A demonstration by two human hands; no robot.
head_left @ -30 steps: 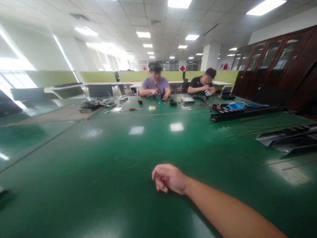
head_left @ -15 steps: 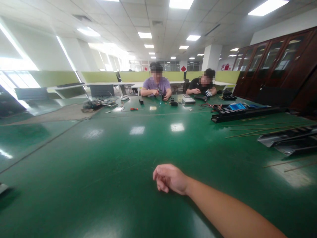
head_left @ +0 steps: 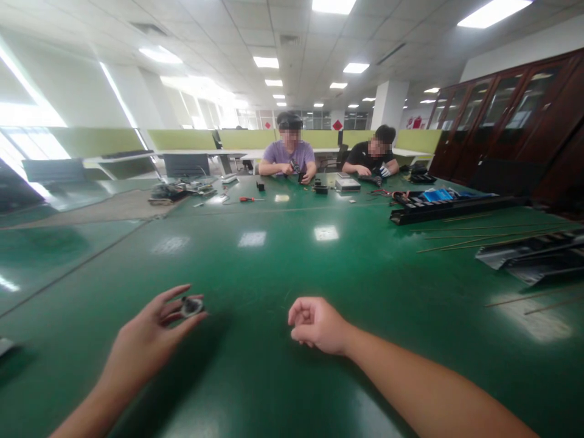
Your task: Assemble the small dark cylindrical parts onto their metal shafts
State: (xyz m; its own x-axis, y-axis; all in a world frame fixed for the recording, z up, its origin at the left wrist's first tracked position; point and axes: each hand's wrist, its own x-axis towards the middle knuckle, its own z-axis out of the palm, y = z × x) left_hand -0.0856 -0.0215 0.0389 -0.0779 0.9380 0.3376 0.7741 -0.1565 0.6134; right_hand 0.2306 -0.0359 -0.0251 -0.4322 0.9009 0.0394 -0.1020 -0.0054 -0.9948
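Observation:
Between the thumb and fingers of my left hand (head_left: 157,325) is a small round metal part (head_left: 191,306) with a dark piece on it, held over the green table (head_left: 246,377) at the left of the view. My right hand (head_left: 317,325) rests near the middle of the table, its fingers curled in loosely and nothing visible in them. A wide stretch of tabletop separates the two hands.
Across the table sit a person in purple (head_left: 289,152) and a person in black (head_left: 371,155). An orange screwdriver (head_left: 250,199) lies before them. Black channels (head_left: 442,210) and thin rods (head_left: 479,243) are at the right.
My left hand has come into view from the lower left with the round metal part. My right hand has turned slightly, and its fingers have curled in more.

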